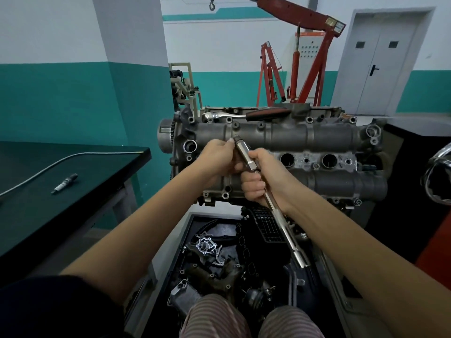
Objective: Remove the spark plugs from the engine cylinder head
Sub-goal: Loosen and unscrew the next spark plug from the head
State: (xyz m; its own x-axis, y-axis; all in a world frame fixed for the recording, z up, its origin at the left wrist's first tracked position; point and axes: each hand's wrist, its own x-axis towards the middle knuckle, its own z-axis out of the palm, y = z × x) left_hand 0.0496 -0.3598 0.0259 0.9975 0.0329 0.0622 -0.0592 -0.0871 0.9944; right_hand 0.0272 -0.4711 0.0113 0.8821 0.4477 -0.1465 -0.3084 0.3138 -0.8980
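The grey engine cylinder head (288,136) stands in front of me, with two open spark plug wells (287,159) to the right of my hands. My right hand (256,184) grips a long chrome extension bar with a spark plug socket (242,152) lifted out in front of the head. My left hand (217,159) pinches the socket's upper end, where a plug tip shows at the mouth. One removed spark plug (65,183) lies on the dark table at left.
A ratchet with a red-black handle (246,115) lies on top of the head. Below it, a black bin (231,259) holds several engine parts. The dark table (73,172) carries a metal hose. A red engine crane (310,69) stands behind, and a chrome object (439,176) sits at right.
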